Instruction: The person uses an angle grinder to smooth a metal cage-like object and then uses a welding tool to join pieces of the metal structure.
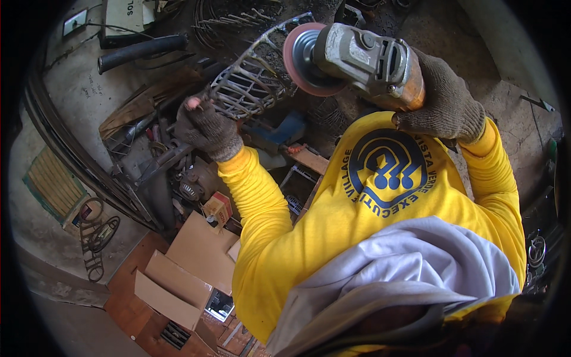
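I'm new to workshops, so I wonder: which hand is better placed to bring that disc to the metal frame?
Probably the right hand: it grips the grinder, whose disc appears close to the metal frame. The left hand seems occupied holding the frame's end.

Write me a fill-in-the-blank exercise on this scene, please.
The right hand, holding the grey-and-orange angle grinder, wears a knitted ____.
The left hand holds the grey metal lattice frame, which is to the grinder's ____.
The long-sleeved cloth shirt is ____.
The open brown box is made of ____.
Missing words: glove; left; yellow; cardboard.
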